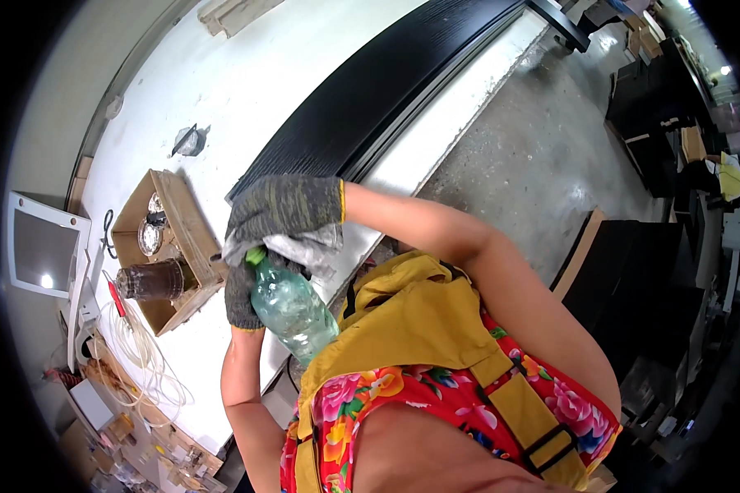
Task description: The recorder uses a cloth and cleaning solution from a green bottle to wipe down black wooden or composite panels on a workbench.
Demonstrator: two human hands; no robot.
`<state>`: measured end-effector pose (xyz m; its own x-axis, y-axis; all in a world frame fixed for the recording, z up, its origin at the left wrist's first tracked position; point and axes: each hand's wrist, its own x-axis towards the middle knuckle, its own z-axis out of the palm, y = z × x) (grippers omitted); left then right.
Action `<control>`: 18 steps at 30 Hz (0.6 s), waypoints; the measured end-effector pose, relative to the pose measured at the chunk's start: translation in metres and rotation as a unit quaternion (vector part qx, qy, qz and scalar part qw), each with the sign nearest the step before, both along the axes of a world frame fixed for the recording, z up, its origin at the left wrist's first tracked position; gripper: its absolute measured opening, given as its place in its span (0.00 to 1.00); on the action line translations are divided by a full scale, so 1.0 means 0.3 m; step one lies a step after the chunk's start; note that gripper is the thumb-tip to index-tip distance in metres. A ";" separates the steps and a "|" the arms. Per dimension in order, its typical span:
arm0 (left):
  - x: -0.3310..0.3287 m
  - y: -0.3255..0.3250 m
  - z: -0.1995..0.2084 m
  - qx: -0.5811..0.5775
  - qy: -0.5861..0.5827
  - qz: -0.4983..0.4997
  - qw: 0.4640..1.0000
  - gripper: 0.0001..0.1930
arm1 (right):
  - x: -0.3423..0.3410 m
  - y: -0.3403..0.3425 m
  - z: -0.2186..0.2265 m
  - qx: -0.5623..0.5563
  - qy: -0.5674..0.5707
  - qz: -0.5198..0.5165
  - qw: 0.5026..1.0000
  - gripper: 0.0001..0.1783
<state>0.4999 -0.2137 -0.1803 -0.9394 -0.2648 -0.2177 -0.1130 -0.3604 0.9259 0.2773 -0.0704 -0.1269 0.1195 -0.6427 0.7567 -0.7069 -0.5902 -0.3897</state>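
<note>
At the white worktop (242,74) I see the gloved left hand (242,297) clasping a green-capped plastic bottle (291,309) at its four o'clock; the gloved right hand (284,205), bottle at its six, clutches a grey rag (319,250).

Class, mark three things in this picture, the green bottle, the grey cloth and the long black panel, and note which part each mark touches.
Green bottle (292,308): head view, middle of its see-through side.
Grey cloth (316,248): head view, its crumpled folds.
Black panel (362,92): head view, its broad upper face.
</note>
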 end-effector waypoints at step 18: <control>0.008 0.111 0.210 -0.218 0.082 0.082 0.969 0.34 | -0.116 0.453 0.033 0.080 -0.181 -0.190 0.962 0.18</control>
